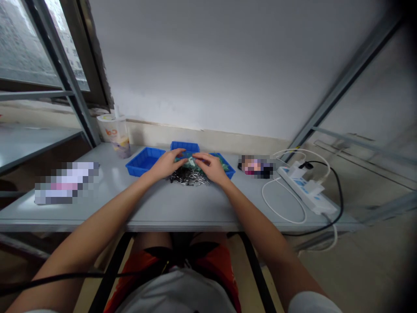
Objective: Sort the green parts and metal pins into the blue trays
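Observation:
Both of my hands reach over a heap of small metal screws or nails (190, 177) and small green pieces on the desk. My left hand (166, 164) comes in from the left, its thumb and fingers apart. From the right, my right hand (211, 167) arches over the pile, fingers stretched toward the middle and parted from the thumb. A small pale piece (191, 161) shows between the two hands, near the right fingertips; whether a finger touches it I cannot tell. Green pieces (224, 164) also lie in a blue tray (230, 174) partly behind my right hand.
Beside my left hand stands a blue tray (138, 168); another blue tray (184, 145) is at the back. A plastic cup with straw (119, 139) stands back left, a blurred flat object (67, 182) nearer. At right are a blurred dark item (256, 166), a power strip (306, 191) and loose cables.

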`<state>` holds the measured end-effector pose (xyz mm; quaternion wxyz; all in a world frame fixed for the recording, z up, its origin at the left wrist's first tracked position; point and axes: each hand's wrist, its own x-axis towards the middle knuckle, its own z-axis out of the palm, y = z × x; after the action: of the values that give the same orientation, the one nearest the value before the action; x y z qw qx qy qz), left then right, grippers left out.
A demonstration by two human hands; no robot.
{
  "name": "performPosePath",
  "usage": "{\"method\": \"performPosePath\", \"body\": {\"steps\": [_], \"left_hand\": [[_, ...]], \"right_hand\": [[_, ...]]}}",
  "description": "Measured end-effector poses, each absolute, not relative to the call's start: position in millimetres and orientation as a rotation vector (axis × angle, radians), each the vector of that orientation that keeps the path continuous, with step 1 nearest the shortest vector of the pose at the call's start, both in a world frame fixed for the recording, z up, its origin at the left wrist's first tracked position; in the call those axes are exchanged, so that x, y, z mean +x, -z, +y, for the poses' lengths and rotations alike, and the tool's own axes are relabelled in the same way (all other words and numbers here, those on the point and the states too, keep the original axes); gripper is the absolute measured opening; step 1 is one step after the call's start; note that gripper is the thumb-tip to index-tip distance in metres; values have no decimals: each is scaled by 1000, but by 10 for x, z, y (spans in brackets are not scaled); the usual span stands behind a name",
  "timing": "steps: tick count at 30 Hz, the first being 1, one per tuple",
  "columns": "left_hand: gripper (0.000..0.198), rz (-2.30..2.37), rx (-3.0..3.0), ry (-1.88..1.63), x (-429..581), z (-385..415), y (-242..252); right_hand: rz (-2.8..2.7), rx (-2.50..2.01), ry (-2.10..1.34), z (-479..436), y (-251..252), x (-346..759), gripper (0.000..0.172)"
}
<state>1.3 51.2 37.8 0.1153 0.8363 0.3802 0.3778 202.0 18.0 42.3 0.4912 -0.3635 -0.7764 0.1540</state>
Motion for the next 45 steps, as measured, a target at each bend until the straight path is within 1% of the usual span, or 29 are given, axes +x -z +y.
{"method": "performPosePath", "body": {"steps": [2, 5, 7, 10, 14, 15, 20, 28, 33, 38, 45], "left_hand": [[38, 1055, 2361, -1135, 19, 509, -399], [21, 987, 2272, -1209, 37, 484, -446], [17, 969, 2227, -1292, 56, 447, -481], [17, 936, 2188, -1369, 84, 381, -521], [20, 897, 2195, -1380, 103, 333, -532], [20, 875, 2193, -1365, 106, 329, -529], [26, 796, 2149, -1270, 119, 336, -505], [38, 829, 2102, -1306, 127, 391, -461], [29, 750, 2086, -1319, 150, 366, -440], [27, 725, 2115, -1332, 148, 319, -479], [24, 776, 2134, -1384, 123, 285, -515]], "right_hand": [[-1823, -859, -444, 185, -427, 2029, 20], [-1746, -861, -531, 221, -426, 2065, 20], [-1727, -881, -584, 248, -416, 2081, 19], [-1727, -874, -670, 262, -399, 2074, 21], [-1776, -856, -778, 210, -406, 2035, 33], [-1797, -860, -814, 192, -411, 2027, 33], [-1812, -907, -928, 159, -416, 1996, 23], [-1588, -868, -917, 231, -434, 2029, 30], [-1579, -789, -977, 178, -463, 2015, 31], [-1676, -794, -1032, 106, -486, 1971, 40], [-1757, -788, -986, 81, -485, 1984, 33]]}}
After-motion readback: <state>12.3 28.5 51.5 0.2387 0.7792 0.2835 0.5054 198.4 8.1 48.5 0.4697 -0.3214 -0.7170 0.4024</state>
